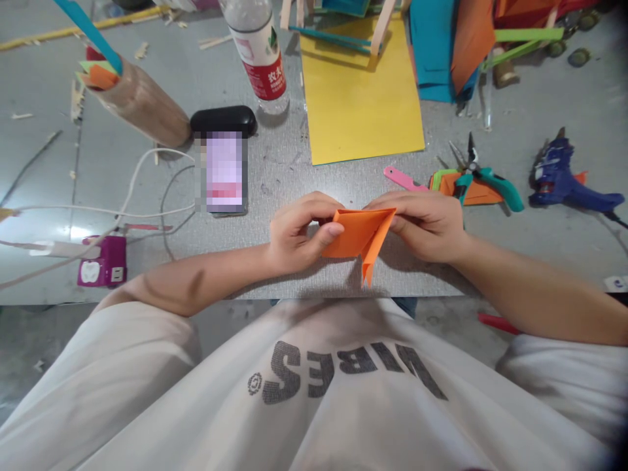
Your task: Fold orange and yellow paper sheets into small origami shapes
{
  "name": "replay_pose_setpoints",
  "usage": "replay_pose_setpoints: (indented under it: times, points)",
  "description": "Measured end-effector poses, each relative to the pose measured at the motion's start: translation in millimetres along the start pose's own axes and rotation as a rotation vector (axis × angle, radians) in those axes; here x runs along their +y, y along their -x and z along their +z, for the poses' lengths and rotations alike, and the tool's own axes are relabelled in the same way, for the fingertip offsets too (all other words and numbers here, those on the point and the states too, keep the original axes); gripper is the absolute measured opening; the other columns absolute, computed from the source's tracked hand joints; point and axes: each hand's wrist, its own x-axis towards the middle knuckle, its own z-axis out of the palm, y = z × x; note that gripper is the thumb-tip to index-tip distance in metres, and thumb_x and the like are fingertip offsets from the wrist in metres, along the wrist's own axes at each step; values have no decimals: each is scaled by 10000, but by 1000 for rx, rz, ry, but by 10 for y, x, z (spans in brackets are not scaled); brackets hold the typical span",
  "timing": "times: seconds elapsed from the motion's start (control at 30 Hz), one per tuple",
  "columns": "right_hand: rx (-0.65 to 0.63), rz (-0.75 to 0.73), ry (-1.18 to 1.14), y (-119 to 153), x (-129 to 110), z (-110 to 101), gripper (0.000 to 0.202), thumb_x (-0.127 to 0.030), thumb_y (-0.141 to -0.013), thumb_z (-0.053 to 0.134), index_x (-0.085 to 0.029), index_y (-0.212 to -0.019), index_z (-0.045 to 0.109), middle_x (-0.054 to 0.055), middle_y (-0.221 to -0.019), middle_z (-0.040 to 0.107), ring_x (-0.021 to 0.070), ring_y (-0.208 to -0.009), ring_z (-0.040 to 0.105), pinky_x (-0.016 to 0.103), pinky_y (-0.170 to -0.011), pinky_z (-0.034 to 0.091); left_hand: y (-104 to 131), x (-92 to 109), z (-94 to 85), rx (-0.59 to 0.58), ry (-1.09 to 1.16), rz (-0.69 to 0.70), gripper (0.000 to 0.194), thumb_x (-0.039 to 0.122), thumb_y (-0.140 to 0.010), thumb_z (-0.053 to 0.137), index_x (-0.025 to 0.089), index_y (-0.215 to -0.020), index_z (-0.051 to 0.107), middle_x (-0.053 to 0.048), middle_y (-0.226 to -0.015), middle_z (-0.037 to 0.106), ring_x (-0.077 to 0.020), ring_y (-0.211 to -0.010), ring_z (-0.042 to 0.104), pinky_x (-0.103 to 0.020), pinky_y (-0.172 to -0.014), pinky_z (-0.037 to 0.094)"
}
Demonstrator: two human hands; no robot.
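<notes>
An orange folded paper piece is held between my two hands, just above the table's near edge. My left hand pinches its left end, thumb on the near face and fingers behind. At the upper right corner, my right hand grips the paper between thumb and fingers. A narrow folded strip of the same paper hangs down at its right side, split into points at the bottom. The fingertips behind the paper are partly hidden.
Near my right hand lie teal-handled pliers, a pink cutter and a blue glue gun. Yellow paper, a water bottle and a phone stand or lie beyond. White cables and a purple adapter are at left.
</notes>
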Motion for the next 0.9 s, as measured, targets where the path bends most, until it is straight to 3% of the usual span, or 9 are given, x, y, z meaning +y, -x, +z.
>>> replay_pose_setpoints:
  times: [0.1, 0.2, 0.3, 0.4, 0.5, 0.6, 0.77, 0.9]
  points:
    - [-5, -15, -54, 12, 19, 13, 202, -593, -1198, 874, -434, -1267, 980, 23, -1104, 967, 254, -968, 931, 401, -841, 793, 19, 9, 5, -8, -61, -47, 458, 727, -1214, 799, 283, -1120, 859, -48, -966, 882, -195, -829, 851, -379, -764, 692]
    - [-29, 39, -68, 8, 8, 18, 229, -619, -1199, 863, -420, -1206, 976, 29, -1087, 962, 257, -973, 922, 413, -852, 791, 9, 36, 29, 48, -148, -6, 463, 702, -1252, 744, 278, -1092, 840, -44, -921, 868, -182, -768, 823, -368, -718, 674]
    - [-55, 63, -93, 2, -25, 19, 227, -600, -1200, 865, -400, -1186, 971, 38, -1104, 966, 258, -982, 923, 416, -871, 797, -35, 56, 51, 79, -149, 101, 306, 543, -1279, 744, 270, -1164, 823, -37, -924, 868, -166, -755, 817, -325, -674, 644]
    - [-62, 5, -150, -4, -67, 26, 145, -470, -1201, 887, -378, -1270, 974, 46, -1155, 973, 244, -1022, 940, 386, -922, 799, -79, 57, 60, 66, -111, 166, 165, 398, -1267, 747, 256, -1209, 806, -27, -917, 848, -154, -762, 809, -284, -651, 612]
    - [-70, -17, -210, -7, -108, 31, 166, -393, -1194, 900, -370, -1340, 975, 41, -1134, 966, 236, -1047, 947, 352, -934, 787, -96, 55, 73, 74, -84, 169, 124, 369, -1262, 756, 261, -1215, 795, -5, -892, 823, -139, -720, 785, -260, -623, 577]
    - [-95, 66, -235, -2, -135, 26, 149, -428, -1183, 924, -384, -1310, 986, 40, -1113, 961, 245, -1044, 943, 350, -930, 782, -93, 68, 98, 99, -75, 173, 114, 345, -1261, 747, 255, -1203, 788, 1, -868, 806, -130, -683, 765, -250, -601, 555]
    - [-107, 54, -247, 19, -138, 15, 185, -411, -1183, 921, -381, -1354, 984, 46, -1182, 978, 226, -1011, 934, 333, -891, 768, -61, 112, 121, 116, -61, 98, 177, 386, -1265, 751, 266, -1135, 767, 25, -813, 739, -111, -620, 674, -247, -572, 507]
    - [-106, 146, -259, 22, -161, 14, 178, -513, -1155, 952, -362, -1241, 990, 52, -1100, 961, 254, -979, 921, 382, -890, 782, -22, 141, 130, 142, -38, -14, 243, 439, -1263, 770, 265, -1092, 768, 28, -815, 733, -107, -611, 640, -245, -548, 471]
